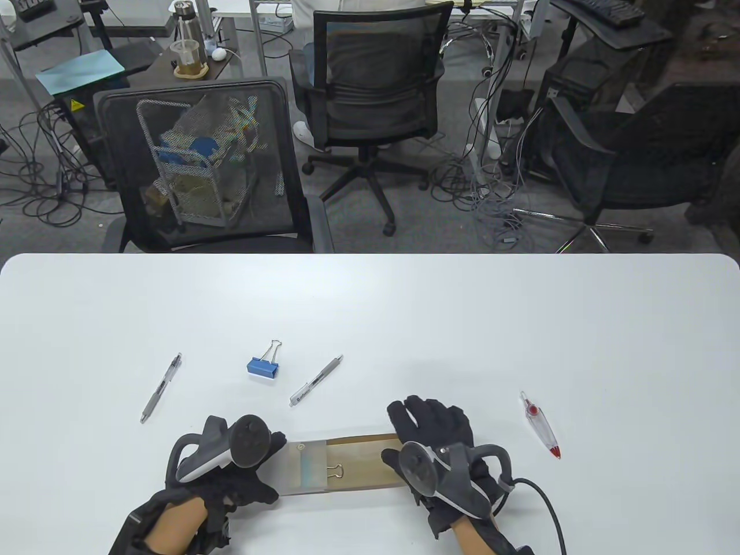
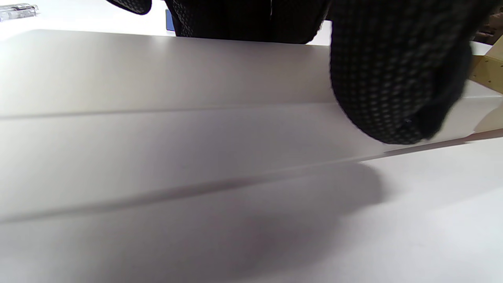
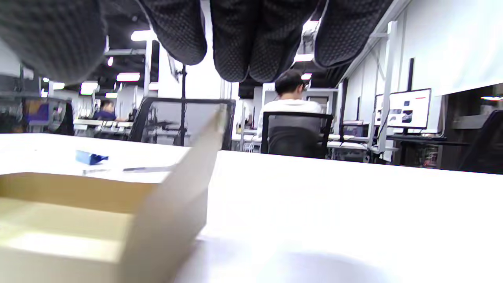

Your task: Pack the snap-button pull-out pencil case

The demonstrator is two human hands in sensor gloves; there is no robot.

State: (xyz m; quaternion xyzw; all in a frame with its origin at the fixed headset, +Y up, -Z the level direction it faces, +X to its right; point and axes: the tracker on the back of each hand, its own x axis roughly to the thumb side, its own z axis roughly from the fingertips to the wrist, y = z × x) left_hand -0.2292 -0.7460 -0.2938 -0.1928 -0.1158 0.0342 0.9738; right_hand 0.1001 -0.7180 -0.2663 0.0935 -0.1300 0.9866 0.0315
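Two hands work the pencil case point(image 1: 341, 465) at the tabletop's point(image 1: 520, 324) near edge: left hand point(image 1: 231, 468) grips the sleeve point(image 1: 303, 465), right hand point(image 1: 439, 451) rests with fingers spread at the drawer's point(image 3: 78, 220) outer end. Hold the sleeve firmly and draw the tray straight out before loading the pens beyond the case.

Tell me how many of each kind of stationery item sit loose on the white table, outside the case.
Pens: 2, one on the left and one near the middle.
Blue binder clip: 1.
Red-and-clear correction tape: 1.
Total: 4 loose items. One small clip already lies in the pencil case, not counted.
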